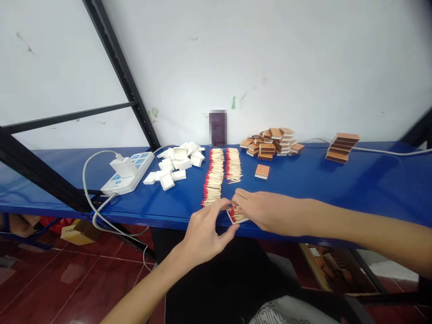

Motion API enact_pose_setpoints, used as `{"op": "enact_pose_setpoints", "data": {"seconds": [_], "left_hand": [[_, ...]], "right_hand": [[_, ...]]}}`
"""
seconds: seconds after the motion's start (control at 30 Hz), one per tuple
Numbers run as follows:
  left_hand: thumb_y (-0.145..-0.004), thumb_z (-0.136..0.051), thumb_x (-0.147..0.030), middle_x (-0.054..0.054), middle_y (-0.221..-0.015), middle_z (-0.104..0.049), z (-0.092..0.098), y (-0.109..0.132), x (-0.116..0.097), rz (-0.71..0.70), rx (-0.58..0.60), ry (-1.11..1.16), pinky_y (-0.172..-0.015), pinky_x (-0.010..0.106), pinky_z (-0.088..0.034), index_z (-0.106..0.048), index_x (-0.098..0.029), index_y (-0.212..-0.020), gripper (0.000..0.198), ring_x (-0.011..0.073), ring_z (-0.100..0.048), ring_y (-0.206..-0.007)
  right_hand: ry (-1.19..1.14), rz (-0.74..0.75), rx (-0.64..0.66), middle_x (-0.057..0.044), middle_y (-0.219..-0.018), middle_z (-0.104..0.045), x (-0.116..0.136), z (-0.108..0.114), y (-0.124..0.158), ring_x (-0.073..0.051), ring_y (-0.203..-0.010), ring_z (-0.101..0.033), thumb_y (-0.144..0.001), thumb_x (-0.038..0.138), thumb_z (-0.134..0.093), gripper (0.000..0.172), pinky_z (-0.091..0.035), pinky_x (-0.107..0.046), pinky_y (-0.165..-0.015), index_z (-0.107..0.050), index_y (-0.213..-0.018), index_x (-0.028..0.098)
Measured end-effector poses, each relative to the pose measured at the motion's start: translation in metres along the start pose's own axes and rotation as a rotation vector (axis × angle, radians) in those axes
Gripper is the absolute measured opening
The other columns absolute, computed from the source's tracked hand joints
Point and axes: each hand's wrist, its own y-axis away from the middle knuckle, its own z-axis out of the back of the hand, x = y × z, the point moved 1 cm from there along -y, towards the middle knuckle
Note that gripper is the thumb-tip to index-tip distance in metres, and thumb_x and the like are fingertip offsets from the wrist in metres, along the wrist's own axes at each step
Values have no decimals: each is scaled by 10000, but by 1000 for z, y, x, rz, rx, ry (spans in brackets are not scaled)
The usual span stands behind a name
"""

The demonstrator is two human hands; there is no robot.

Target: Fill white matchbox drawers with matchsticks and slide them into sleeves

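A small white matchbox tray (232,219) with red-headed matches (236,213) in it sits at the front edge of the blue shelf. Thumb and fingers of my left hand (207,227) grip the tray from its left side. Over its right part bends my right hand (253,209), fingers closed at the matches; what they pinch is hidden. Beyond the hands lie two long rows of loose matches, a longer left row (214,175) and a shorter right row (233,165). One brown matchbox cover (262,171) lies alone to the right of the rows.
White empty trays (178,162) form a pile at the left, beside a power strip (130,173) with a plugged adapter and cable. Brown matchboxes (275,141) are heaped at the back right. A leaning stack of matchboxes (342,147) stands farther right. Black shelf posts (118,63) rise at the left.
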Motion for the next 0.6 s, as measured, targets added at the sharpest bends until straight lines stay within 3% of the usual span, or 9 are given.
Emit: {"op": "enact_pose_setpoints", "data": {"seconds": [0.1, 0.23, 0.4, 0.6], "left_hand": [[-887, -648, -286, 40, -1112, -695, 1, 0, -1, -4, 6, 0, -830, 333, -548, -473, -253, -1223, 380, 210, -682, -993], [-889, -648, -284, 38, -1109, -692, 2, 1, -1, -16, 0, -5, -846, 335, -543, -483, -242, -1202, 356, 208, -680, -986], [-897, -648, -305, 32, -1100, -704, 1, 1, 0, -33, -2, -52, -824, 334, -539, -515, -233, -1192, 331, 213, -685, -960], [-910, -645, -289, 29, -1063, -713, 0, 2, 0, -65, -4, -42, -829, 317, -530, -583, -221, -1133, 241, 197, -684, -930]], "right_hand": [[66, 12, 28, -104, -897, -564, 5, 2, -3, -192, -721, -503, -821, -25, -465, 231, -386, -313, -601, -600, -957, 104], [-12, -1, 31, -91, -874, -567, 4, 2, -5, -189, -730, -515, -883, 15, -468, 174, -377, -307, -596, -597, -873, 130], [-206, -74, -89, -83, -953, -585, -5, -5, 1, -175, -748, -548, -972, 143, -446, 148, -406, -308, -654, -590, -1005, 130], [-351, -94, -95, -45, -991, -603, -18, -7, 7, -165, -820, -582, -984, 226, -466, 155, -414, -294, -690, -609, -1018, 177]]}}
